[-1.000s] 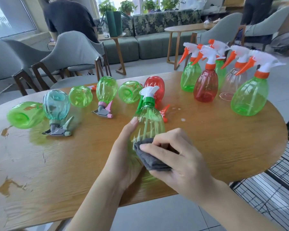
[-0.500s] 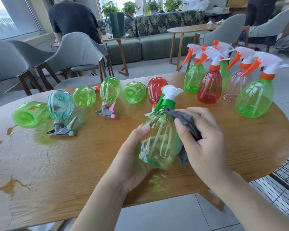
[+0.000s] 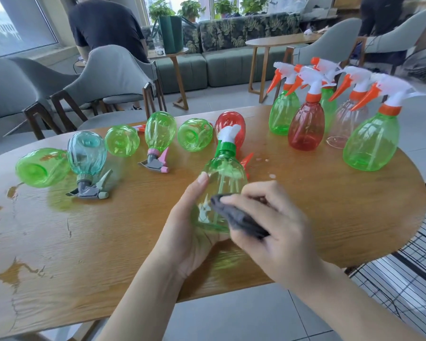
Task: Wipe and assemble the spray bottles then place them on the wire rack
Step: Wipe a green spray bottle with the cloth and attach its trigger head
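Cloth (image 3: pixel 239 221) slid from bottle (image 3: pixel 221 190) neck to base.

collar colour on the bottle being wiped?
Green collar under a white trigger head, clearest in the head view.

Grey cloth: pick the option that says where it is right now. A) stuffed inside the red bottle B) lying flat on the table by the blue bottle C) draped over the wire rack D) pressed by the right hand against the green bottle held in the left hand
D: the right hand pinches the grey cloth against the side of the green bottle, which the left hand holds.
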Demonstrator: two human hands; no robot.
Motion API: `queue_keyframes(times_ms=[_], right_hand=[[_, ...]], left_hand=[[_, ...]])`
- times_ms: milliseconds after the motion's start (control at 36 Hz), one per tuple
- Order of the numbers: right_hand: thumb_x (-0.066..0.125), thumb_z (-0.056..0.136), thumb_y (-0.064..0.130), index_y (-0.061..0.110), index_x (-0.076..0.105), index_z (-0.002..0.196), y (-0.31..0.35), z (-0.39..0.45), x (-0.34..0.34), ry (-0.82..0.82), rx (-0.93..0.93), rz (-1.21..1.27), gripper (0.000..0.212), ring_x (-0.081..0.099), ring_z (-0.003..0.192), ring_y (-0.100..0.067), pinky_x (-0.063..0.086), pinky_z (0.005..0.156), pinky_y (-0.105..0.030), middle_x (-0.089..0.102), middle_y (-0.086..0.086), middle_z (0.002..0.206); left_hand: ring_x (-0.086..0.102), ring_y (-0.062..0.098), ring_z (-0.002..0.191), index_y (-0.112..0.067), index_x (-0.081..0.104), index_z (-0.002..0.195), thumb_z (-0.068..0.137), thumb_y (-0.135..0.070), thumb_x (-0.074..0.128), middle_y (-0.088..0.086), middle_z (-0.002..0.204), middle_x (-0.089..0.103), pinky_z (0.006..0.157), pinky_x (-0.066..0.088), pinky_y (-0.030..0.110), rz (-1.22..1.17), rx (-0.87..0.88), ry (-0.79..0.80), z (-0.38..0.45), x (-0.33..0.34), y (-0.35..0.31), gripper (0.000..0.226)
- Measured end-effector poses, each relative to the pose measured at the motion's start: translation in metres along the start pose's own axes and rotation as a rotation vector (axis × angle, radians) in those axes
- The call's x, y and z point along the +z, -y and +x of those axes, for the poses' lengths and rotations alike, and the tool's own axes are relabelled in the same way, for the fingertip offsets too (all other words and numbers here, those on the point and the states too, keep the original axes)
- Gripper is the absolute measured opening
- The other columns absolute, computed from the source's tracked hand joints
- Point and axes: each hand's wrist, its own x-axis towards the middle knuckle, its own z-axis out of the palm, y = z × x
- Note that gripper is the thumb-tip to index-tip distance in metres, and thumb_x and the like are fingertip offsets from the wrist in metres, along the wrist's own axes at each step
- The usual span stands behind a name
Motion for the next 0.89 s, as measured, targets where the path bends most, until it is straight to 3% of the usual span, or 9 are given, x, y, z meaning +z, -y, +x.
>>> queue_keyframes(times_ms=[194,306,361,472,611,694,806,889], right_hand=[[0.078,0.094,0.024,0.007,0.079,0.113,0.000,-0.007,0.006,0.047,-0.237,-0.087,0.025,0.055,0.089,-0.024,0.053,0.083,-0.038,0.054,-0.001,0.109],[0.078,0.094,0.025,0.007,0.078,0.113,-0.005,-0.001,0.000,0.032,-0.256,-0.121,0.026,0.053,0.091,-0.022,0.050,0.088,-0.031,0.052,-0.001,0.109],[0.076,0.096,0.025,0.006,0.077,0.115,-0.012,0.004,-0.007,0.031,-0.228,-0.118,0.027,0.053,0.091,-0.024,0.044,0.092,-0.027,0.051,-0.003,0.109],[0.064,0.099,0.020,0.003,0.074,0.118,-0.025,0.016,-0.016,-0.043,-0.069,-0.101,0.027,0.057,0.089,-0.026,0.046,0.085,-0.028,0.056,-0.008,0.108],[0.061,0.102,0.018,0.012,0.073,0.108,-0.024,0.019,-0.017,-0.110,0.267,0.140,0.015,0.060,0.094,-0.009,0.044,0.082,-0.020,0.062,-0.002,0.100],[0.063,0.098,0.013,0.007,0.074,0.114,-0.017,0.014,-0.010,-0.107,0.256,0.149,0.020,0.061,0.098,-0.009,0.046,0.084,-0.018,0.062,-0.006,0.104],[0.065,0.096,0.007,0.001,0.074,0.115,-0.011,0.010,-0.007,-0.090,0.174,0.120,0.022,0.058,0.098,-0.003,0.041,0.087,-0.013,0.058,-0.003,0.104],[0.065,0.097,0.008,0.002,0.074,0.115,-0.013,0.014,-0.008,-0.073,0.192,0.116,0.021,0.059,0.097,-0.006,0.043,0.086,-0.014,0.059,-0.005,0.103]], left_hand=[[0.064,0.027,0.099,-0.007,0.049,0.133,0.094,-0.057,0.063,0.012,0.105,0.062,0.087,0.055,0.035,-0.132,-0.089,0.059,-0.001,-0.001,-0.002,0.066],[0.065,0.029,0.106,-0.004,0.053,0.133,0.098,-0.051,0.059,0.014,0.111,0.065,0.092,0.054,0.038,-0.129,-0.083,0.087,0.000,0.000,0.000,0.058],[0.064,0.031,0.111,-0.007,0.061,0.132,0.098,-0.044,0.060,0.018,0.119,0.064,0.094,0.054,0.043,-0.052,-0.002,0.082,0.001,0.000,0.000,0.051],[0.066,0.032,0.102,-0.009,0.062,0.133,0.084,-0.044,0.076,0.018,0.119,0.066,0.089,0.051,0.047,0.013,0.047,0.105,0.000,0.000,0.001,0.061],[0.066,0.031,0.098,-0.011,0.066,0.130,0.089,-0.042,0.066,0.016,0.115,0.067,0.088,0.049,0.045,0.029,0.010,0.093,0.001,0.002,0.004,0.052],[0.068,0.031,0.096,-0.013,0.067,0.132,0.091,-0.048,0.066,0.017,0.116,0.068,0.085,0.049,0.046,0.032,0.004,0.035,0.001,0.002,0.003,0.054],[0.067,0.032,0.100,-0.014,0.048,0.149,0.078,-0.051,0.085,0.017,0.124,0.062,0.085,0.049,0.049,0.097,0.036,0.030,-0.001,0.001,0.002,0.089],[0.068,0.034,0.104,-0.014,0.050,0.148,0.078,-0.048,0.085,0.018,0.126,0.063,0.091,0.049,0.053,0.110,0.030,0.044,0.000,0.001,0.003,0.085]])
